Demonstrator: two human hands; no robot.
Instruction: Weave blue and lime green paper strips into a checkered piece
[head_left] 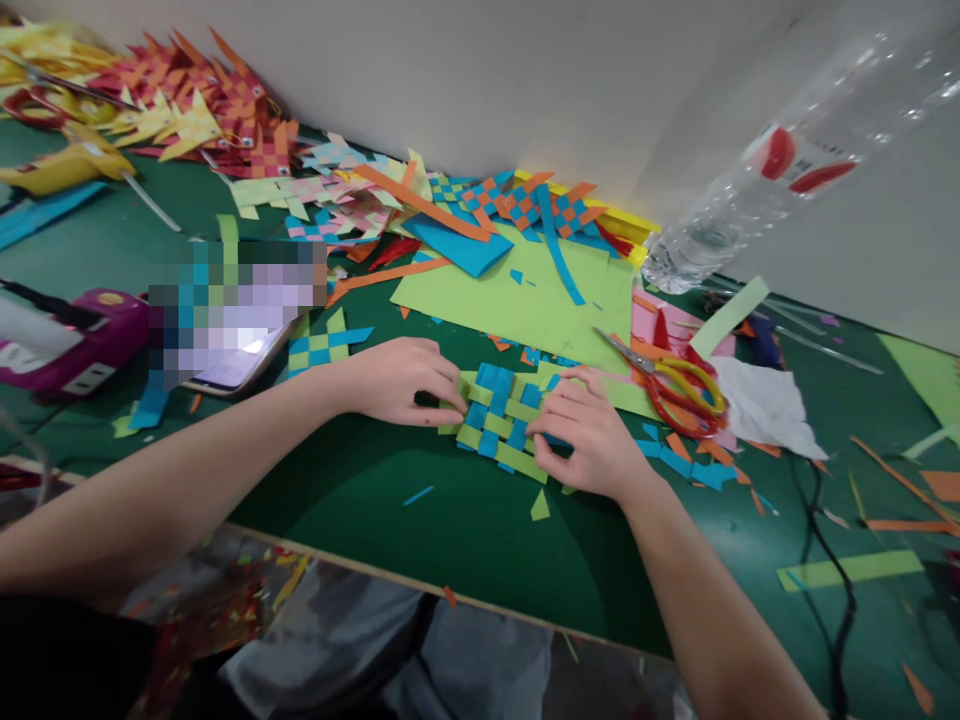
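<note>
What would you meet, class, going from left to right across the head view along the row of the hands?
Magenta plastic glue gun → left hand → blue-and-green woven paper mat → right hand → red-and-yellow-handled scissors → crumpled white paper sheet.

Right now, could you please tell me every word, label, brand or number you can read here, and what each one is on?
No text can be read anywhere.
Plastic bottle: red and white label with what looks like a barcode, too blurred to read.
Phone: its screen is pixelated, nothing readable.
Purple tool: small white sticker, too small to read.
Woven paper mat under the left hand and right hand: no print.
</note>
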